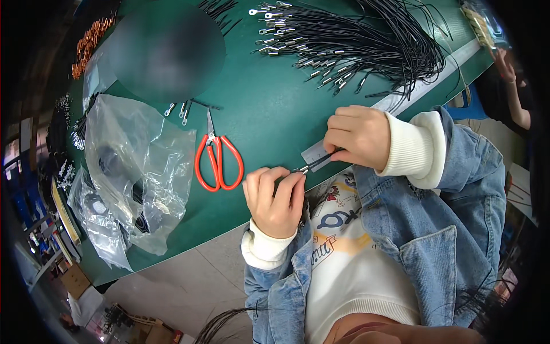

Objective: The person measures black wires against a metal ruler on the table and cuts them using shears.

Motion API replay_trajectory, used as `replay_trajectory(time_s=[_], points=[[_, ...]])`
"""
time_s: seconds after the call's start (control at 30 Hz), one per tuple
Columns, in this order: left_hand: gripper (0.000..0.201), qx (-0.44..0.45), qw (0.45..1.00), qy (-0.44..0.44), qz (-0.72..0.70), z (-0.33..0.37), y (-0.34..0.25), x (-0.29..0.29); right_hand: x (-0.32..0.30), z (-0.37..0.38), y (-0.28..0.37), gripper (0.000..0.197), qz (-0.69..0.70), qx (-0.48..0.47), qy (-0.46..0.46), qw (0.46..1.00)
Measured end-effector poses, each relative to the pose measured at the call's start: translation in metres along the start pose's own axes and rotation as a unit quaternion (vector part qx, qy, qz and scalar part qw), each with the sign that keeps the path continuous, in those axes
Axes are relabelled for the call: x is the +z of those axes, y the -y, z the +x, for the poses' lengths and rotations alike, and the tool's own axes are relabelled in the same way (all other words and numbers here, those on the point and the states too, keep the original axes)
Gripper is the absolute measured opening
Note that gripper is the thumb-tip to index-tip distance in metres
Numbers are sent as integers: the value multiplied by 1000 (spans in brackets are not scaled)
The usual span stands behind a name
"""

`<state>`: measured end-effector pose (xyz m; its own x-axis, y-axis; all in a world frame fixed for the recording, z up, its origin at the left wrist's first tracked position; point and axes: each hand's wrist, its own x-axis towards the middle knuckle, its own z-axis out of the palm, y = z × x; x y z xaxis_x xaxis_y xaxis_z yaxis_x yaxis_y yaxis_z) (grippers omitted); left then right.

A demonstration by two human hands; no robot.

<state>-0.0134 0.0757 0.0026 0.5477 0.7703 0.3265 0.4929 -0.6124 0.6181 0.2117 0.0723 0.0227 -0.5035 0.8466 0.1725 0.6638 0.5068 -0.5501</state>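
A short black cable point(321, 161) with a shiny metal terminal is stretched between my hands by the table's near edge. My left hand point(275, 200) is closed, its thumb and fingertips pinching the terminal end. At the other end, my right hand point(358, 137) pinches the black cable with curled fingers. A pale ruler point(315, 152) lies flat beneath the cable, partly covered by it and by my right hand. To the left of my hands rest red-handled scissors point(219, 163), blades pointing away from me.
A large bundle of black cables point(366, 46) with metal ring terminals covers the far right of the green table point(258, 103). Clear plastic bags point(163, 172) lie at left. Copper-coloured pieces point(91, 43) sit at far left. A blurred disc hides the upper left. Another person's arm point(515, 97) shows at right.
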Motion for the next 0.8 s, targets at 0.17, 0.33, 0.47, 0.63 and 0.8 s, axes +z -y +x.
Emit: replay_trajectory(time_s=[0.17, 0.33, 0.47, 0.63, 0.8], points=[[23, -5, 1000, -12, -20, 2, -4, 5, 6, -1, 8, 17, -96, 3, 29, 995], [25, 0, 1000, -13, 11, 1, -6, 7, 3, -1, 17, 12, -185, -5, 47, 982], [24, 4, 1000, -23, 16, 0, -7, 8, 0, -3, 18, 15, -190, 12, 51, 980], [23, 2, 999, -24, 21, 0, -8, 8, -5, -1, 23, 19, -169, 81, 87, 978], [23, -3, 999, -30, 24, -1, -9, 9, -19, 7, 3, 20, 38, 141, 160, 976]])
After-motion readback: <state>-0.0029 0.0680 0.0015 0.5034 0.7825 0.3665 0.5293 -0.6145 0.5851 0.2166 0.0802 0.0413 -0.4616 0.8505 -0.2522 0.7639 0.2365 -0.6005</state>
